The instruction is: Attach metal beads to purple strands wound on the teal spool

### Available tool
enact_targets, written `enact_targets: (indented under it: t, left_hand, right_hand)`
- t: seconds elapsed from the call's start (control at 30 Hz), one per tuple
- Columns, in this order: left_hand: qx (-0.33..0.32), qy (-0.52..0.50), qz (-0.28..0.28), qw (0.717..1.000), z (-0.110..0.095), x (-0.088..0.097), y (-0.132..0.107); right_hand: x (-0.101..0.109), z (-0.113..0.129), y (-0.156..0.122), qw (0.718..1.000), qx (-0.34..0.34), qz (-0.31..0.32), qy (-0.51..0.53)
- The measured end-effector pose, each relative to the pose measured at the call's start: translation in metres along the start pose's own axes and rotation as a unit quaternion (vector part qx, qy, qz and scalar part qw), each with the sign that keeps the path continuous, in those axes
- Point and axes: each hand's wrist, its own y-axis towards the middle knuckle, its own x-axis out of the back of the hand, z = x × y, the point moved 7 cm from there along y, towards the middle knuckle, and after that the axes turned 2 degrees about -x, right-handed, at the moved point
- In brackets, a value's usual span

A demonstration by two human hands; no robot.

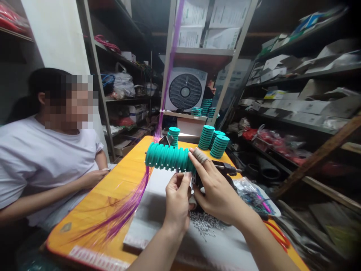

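A horizontal row of teal ridged spools [166, 157] sits on a rod above the orange table [113, 188]. My right hand [216, 188] is wrapped round the row's right end, with its bandaged forefinger laid on top of the last spool. My left hand [177, 201] is just below that end, fingers pinched together at the underside; what they pinch is too small to make out. A bundle of purple strands [126, 210] hangs from above, passes the spools' left end and fans out over the table.
Stacks of teal spools [214, 141] stand at the table's far end. A pile of small grey pieces [205, 224] lies on a grey mat [152, 210]. A person in a white shirt [42, 158] sits at left. Shelving crowds both sides; a fan [185, 90] stands behind.
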Motion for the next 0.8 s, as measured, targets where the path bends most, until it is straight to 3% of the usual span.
enact_targets:
  t: [0.47,0.8]
  left_hand:
    - [0.010,-0.043,0.020,0.999,0.004,-0.003,0.002]
    - [0.027,-0.090,0.034,0.995,0.013,-0.003,0.005]
  right_hand:
    - [0.000,-0.002,0.001,0.999,-0.014,0.015,0.035]
    - [0.010,-0.011,0.018,0.993,-0.050,0.032,0.100]
